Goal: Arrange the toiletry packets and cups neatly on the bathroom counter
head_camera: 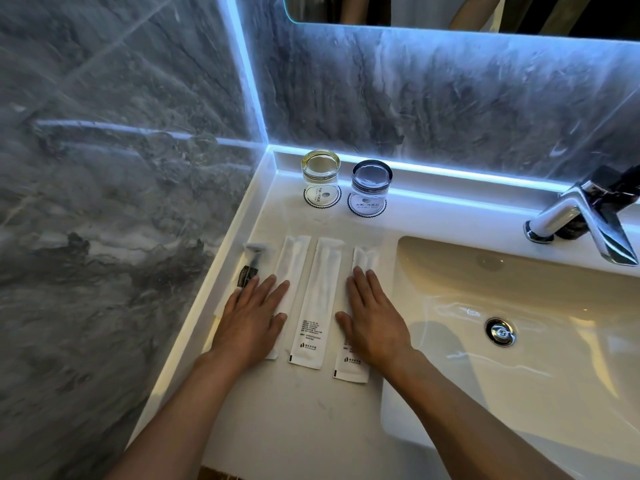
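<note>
Left hand [251, 317] flat, fingers [277, 292] straight and slightly spread, pressing on the two leftmost packets: razor packet [250, 268] and second packet [294, 258]; right hand [372, 323] flat too, fingers [362, 285] close together, on the rightmost packet [363, 259]; third packet [313, 306] untouched between the hands. Four packets in a row at centre on the white counter [294, 427]. Two cups above, upper centre: yellow-tinted cup [320, 174], grey cup [370, 183], each on a coaster. Sink [519, 393] at right

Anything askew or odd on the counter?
Mostly tidy. The rightmost white paper packet sits lower than the middle white packet, so their near ends don't line up. The leftmost clear packet with a dark item hugs the counter edge. Both upturned glass cups sit on coasters.
</note>
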